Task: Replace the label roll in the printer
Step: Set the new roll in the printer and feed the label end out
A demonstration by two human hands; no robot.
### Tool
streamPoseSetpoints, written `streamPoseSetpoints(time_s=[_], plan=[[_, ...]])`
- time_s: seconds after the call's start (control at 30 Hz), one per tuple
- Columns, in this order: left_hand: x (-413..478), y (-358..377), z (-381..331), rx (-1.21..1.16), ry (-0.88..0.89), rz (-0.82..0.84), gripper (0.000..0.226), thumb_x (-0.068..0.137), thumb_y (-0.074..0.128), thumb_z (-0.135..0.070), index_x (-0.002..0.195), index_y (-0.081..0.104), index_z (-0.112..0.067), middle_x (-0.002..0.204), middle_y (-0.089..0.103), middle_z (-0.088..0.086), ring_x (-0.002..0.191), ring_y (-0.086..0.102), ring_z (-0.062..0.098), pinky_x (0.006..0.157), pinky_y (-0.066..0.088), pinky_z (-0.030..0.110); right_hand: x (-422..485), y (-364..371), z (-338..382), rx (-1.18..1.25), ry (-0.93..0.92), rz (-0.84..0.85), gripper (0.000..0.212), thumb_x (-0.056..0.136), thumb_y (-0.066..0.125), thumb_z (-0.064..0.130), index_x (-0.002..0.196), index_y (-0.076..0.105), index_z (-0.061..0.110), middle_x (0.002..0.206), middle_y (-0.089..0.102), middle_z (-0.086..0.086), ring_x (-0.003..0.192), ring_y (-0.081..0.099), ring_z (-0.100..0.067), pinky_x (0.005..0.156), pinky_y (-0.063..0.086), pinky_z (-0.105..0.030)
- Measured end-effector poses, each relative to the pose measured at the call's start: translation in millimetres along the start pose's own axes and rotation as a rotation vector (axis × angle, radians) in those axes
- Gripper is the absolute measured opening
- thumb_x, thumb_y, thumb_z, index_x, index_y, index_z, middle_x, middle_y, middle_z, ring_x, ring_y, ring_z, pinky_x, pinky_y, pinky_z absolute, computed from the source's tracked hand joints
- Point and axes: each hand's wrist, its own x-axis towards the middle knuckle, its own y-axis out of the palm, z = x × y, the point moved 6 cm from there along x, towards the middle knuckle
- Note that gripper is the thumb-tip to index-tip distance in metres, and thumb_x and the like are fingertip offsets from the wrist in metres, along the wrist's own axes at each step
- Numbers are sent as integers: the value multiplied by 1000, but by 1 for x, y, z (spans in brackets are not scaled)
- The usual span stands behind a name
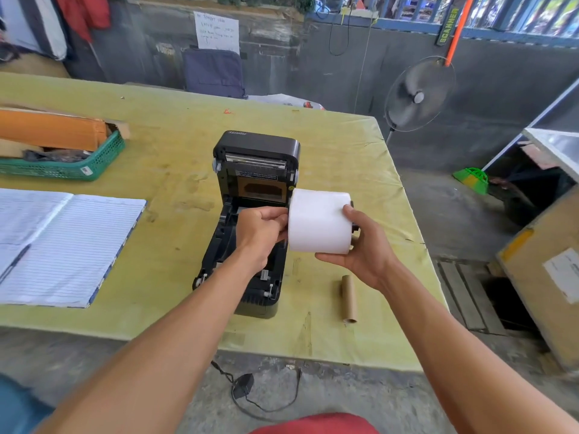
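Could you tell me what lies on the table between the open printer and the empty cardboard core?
Nothing: in the head view, the stretch of yellow-green table between the printer and the cardboard core is bare. The new label roll is held higher up, above that gap.

We stand in a rough, semi-open work shed used for packing or dispatch. We see bare concrete walls and floor, with blue railings (pixel 416 17) open to daylight above the wall. 1 long table (pixel 175 126) under a stained yellow-green cover carries a label printer (pixel 255 151), an open ruled ledger (pixel 62 245) and a green basket (pixel 103 158) of packing material. A handwritten notice (pixel 216 31) is taped to the wall, a standing fan (pixel 418 95) sits beside the table, and a labelled cardboard carton (pixel 545 277) rests on the floor.
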Motion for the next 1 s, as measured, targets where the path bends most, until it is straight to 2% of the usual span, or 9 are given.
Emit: streamPoseSetpoints(time_s=[0.1,0.17,0.2,0.3,0.5,0.6,0.77,0.9,1.0], plan=[[-5,1,-3,-6,19,-11,19,90,63,-13,89,77,0,86,78,8,88,74,26,82,62,46,5,4,4,-34,12,30,35,96,62,39,119,61,14,111,56,-11,114,61,-38,86,57,-63],[-9,4,-6,-13,32,9,40,83,64,-33,85,73,7,89,76,13,93,71,32,89,57,55,9,6,4,-62,28,55,33,96,60,44,115,62,16,117,57,-13,115,62,-39,85,59,-60],[-10,4,-8,30,53,9,43,78,67,-41,82,75,1,89,76,10,93,71,30,90,56,56,11,8,3,-73,37,72,34,96,60,46,114,63,17,119,58,-13,115,63,-38,85,59,-58],[-14,3,-10,138,113,-17,19,81,74,-37,78,79,-19,87,76,-3,90,69,19,88,56,54,14,11,4,-106,49,116,38,97,57,51,115,64,18,121,60,-12,112,65,-34,86,60,-56],[-18,-13,-8,88,91,-105,3,78,78,-31,76,78,-28,90,76,-6,95,70,23,88,57,55,18,20,2,-272,88,160,59,94,55,60,130,55,12,123,60,-12,106,66,-32,80,62,-55],[-15,-26,-3,91,67,-136,13,81,79,-26,69,76,-30,84,76,-9,93,71,24,89,57,53,21,25,-2,-351,103,176,60,94,54,61,128,55,11,121,60,-12,104,67,-32,77,63,-54],[-3,-45,4,96,40,-141,11,70,81,-36,63,79,-29,83,79,-4,91,73,26,87,58,54,32,38,-4,-467,98,84,65,89,58,65,128,52,14,121,61,-11,94,71,-34,69,64,-50],[18,-63,2,121,49,-117,10,75,82,-33,76,80,-23,82,79,-6,87,74,20,88,58,49,44,58,0,-617,50,35,58,92,52,65,123,54,16,116,65,-13,84,74,-37,66,65,-45],[37,-83,2,123,43,-75,26,67,80,-43,80,81,-21,85,79,-7,89,74,18,90,58,47,54,82,1,-712,6,-9,53,94,51,62,121,55,16,113,66,-11,84,74,-35,68,65,-43]])
